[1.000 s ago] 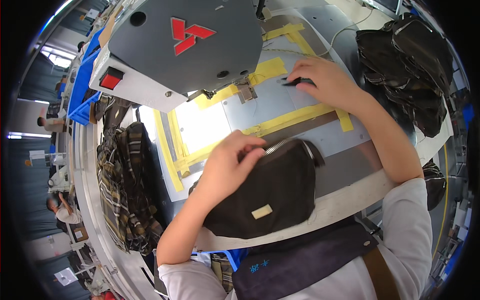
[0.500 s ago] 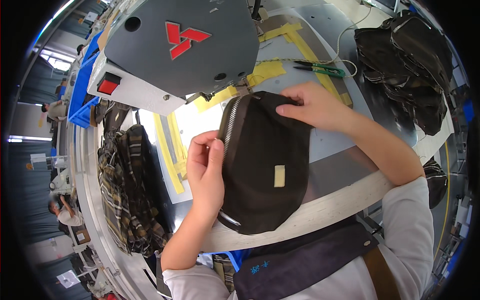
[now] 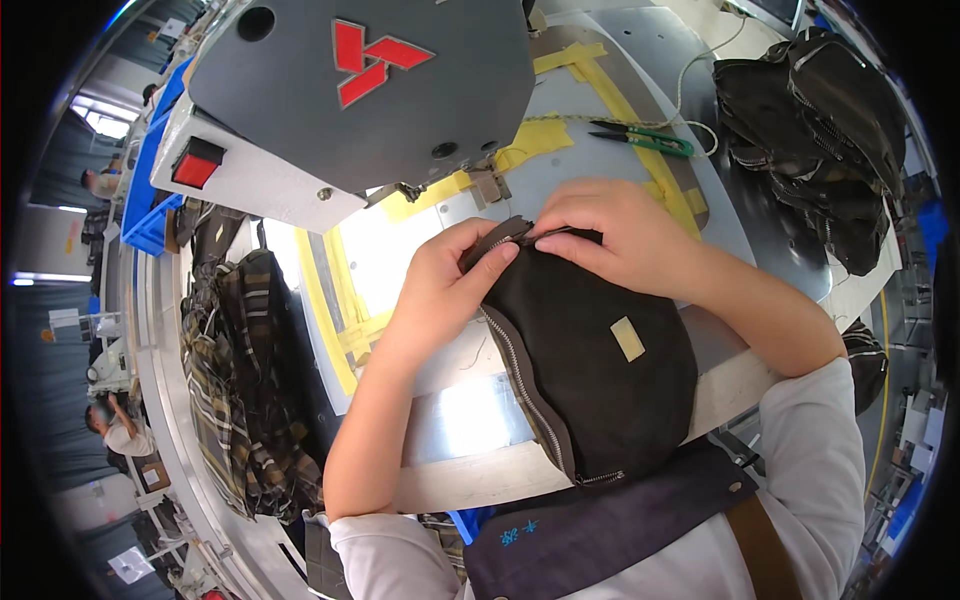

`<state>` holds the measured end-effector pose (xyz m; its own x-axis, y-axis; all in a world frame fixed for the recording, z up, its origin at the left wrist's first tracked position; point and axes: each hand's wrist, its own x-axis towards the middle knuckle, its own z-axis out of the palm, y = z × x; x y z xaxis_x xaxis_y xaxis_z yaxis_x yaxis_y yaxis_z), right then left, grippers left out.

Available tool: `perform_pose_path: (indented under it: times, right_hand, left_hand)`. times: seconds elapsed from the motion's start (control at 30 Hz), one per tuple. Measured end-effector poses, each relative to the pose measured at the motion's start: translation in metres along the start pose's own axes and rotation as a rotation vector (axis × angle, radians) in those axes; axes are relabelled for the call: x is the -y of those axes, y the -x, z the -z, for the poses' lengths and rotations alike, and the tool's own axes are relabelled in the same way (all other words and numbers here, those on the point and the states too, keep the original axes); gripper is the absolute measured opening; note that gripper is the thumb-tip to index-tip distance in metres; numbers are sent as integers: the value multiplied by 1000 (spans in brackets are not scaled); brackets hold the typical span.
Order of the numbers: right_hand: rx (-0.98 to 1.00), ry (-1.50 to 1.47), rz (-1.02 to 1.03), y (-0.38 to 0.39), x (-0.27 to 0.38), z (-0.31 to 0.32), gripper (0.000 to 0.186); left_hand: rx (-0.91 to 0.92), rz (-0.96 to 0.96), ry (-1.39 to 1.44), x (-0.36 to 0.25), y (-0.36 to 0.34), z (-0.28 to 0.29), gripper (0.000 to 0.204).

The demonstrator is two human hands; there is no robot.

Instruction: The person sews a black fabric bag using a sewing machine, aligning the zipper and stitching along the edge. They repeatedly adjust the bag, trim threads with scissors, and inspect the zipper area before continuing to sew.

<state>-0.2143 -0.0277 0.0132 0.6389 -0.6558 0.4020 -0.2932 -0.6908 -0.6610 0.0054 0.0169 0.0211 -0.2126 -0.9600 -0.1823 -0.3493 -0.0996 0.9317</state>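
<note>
A dark brown fabric pouch [image 3: 590, 370] with a metal zipper [image 3: 525, 385] along its left side lies over the table's front edge. A small cream label [image 3: 628, 340] sits on its face. At the pouch's top corner, my left hand [image 3: 450, 275] pinches the zipper end between thumb and fingers. My right hand [image 3: 610, 235] grips the top edge just beside it, thumb and fingers pressed together. Both hands are in front of the sewing machine head [image 3: 370, 90], below its needle area. The zipper's upper end is partly hidden by my fingers.
Green-handled thread snips [image 3: 650, 140] lie on the taped work plate at the back right. Dark zippered pouches [image 3: 810, 140] are heaped at the far right. Plaid fabric pieces [image 3: 245, 370] hang at the left, near a blue bin [image 3: 150, 225]. Other people sit farther left.
The pouch has come away from the machine, toward me and to the right, and has turned. My left hand has moved up from its left side to its top, close to my right hand.
</note>
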Motion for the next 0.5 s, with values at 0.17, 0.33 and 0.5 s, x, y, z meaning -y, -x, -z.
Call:
perform_pose_path:
  times: [0.17, 0.33, 0.5]
  right_hand:
    - [12, -117, -235, 0, -4, -6, 23]
    - [188, -531, -633, -14, -12, -1, 23]
    - [102, -339, -349, -16, -9, -9, 19]
  left_hand:
    - [-264, -406, -260, 13, 0, -11, 14]
    - [-335, -678, -465, 12, 1, -11, 18]
    - [-243, -665, -395, 7, 5, -4, 12]
